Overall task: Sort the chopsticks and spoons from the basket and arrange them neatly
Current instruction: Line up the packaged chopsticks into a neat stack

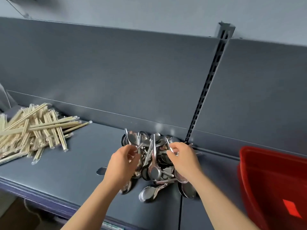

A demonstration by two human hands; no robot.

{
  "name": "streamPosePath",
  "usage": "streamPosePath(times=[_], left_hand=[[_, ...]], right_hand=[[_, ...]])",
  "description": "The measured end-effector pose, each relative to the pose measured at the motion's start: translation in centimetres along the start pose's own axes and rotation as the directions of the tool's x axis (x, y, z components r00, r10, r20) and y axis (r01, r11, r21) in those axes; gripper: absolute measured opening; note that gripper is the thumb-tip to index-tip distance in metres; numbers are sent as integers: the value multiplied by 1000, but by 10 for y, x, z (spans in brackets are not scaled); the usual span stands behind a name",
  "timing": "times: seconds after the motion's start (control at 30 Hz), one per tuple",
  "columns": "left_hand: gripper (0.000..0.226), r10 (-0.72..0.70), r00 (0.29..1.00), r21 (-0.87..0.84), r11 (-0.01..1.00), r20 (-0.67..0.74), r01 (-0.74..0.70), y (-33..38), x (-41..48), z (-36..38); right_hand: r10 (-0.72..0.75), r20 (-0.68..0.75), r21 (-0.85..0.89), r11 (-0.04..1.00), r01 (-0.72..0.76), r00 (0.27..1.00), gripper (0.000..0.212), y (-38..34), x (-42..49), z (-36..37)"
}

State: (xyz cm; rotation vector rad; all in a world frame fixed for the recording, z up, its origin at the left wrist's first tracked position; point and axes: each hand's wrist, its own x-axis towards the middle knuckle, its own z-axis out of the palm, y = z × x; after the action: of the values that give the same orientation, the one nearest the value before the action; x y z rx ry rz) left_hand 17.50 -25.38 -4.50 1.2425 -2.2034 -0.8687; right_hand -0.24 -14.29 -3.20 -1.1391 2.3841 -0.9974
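A heap of shiny metal spoons [153,170] lies on the dark grey shelf [86,156], against the back panel. My left hand [123,165] is at the heap's left side, fingers curled round a spoon handle. On the right side of the heap, my right hand [182,158] pinches another spoon handle between thumb and fingers. A loose pile of wrapped wooden chopsticks [33,130] sits at the far left of the shelf. The red plastic basket [272,183] stands at the right edge.
A slotted upright rail [207,90] runs up the back panel behind the spoons. A seam between two shelf boards [181,211] passes under the heap. The shelf's front edge [41,196] drops off at lower left.
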Motion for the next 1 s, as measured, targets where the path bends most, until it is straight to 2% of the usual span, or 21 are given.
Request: streamPosePath(times=[0.13,0.33,0.53,0.67,0.83,1.0], left_hand=[[9,-50,992,-43,998,-114,46,-28,-19,-31],[10,-191,948,-105,980,-255,169,-79,-30,-96],[8,-266,889,-89,964,-372,251,-145,-10,-169],[12,-262,870,-40,962,-417,271,-198,21,-215],[28,-233,892,87,954,-388,287,-267,81,-269],[44,-192,963,211,950,-188,230,-308,139,-296]], right_hand=[[-29,7,165,986,27,1000,26,-18,0,12],[25,78,467,882,-59,997,25,-58,11,57],[-4,151,491,868,-71,989,18,-108,34,125],[6,198,450,888,-97,980,25,-144,51,182],[90,217,394,903,-172,972,30,-201,72,259],[230,194,335,898,-285,954,33,-246,89,312]])
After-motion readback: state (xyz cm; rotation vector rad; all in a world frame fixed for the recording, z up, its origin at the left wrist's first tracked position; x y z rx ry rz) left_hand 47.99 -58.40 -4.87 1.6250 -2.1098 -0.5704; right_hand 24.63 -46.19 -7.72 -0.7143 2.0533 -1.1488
